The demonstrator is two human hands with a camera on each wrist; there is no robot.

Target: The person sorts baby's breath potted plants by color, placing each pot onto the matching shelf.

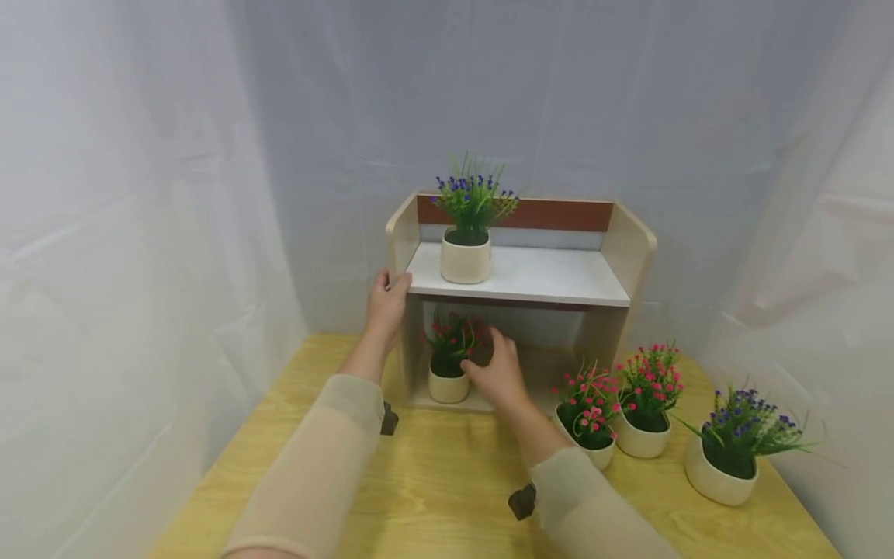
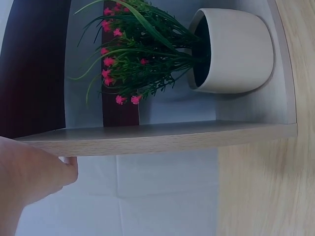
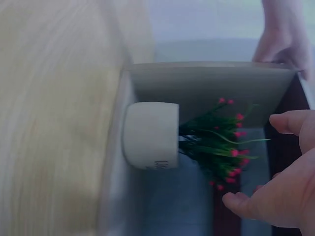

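A two-tier desktop shelf (image 1: pixel 520 276) stands on the table. My left hand (image 1: pixel 388 307) holds its left side panel near the upper board, thumb at the front edge; the left wrist view shows that hand (image 2: pixel 34 172) against the panel. On the lower tier, at the left, a white pot with pink artificial flowers (image 1: pixel 448 386) stands upright. Just right of its flowers is my right hand (image 1: pixel 499 369), fingers spread and apart from the pot. The right wrist view has this hand (image 3: pixel 280 187) beside the blossoms, holding nothing. A potted purple-flowered plant (image 1: pixel 466 260) sits on the upper tier, left side.
Two pots of pink flowers, one nearer (image 1: pixel 590 411) and one farther (image 1: pixel 644 435), stand right of the shelf. Farther right is a pot of purple flowers (image 1: pixel 722 473). The wooden table (image 1: pixel 426 481) is bordered by white sheeting (image 1: pixel 140 233).
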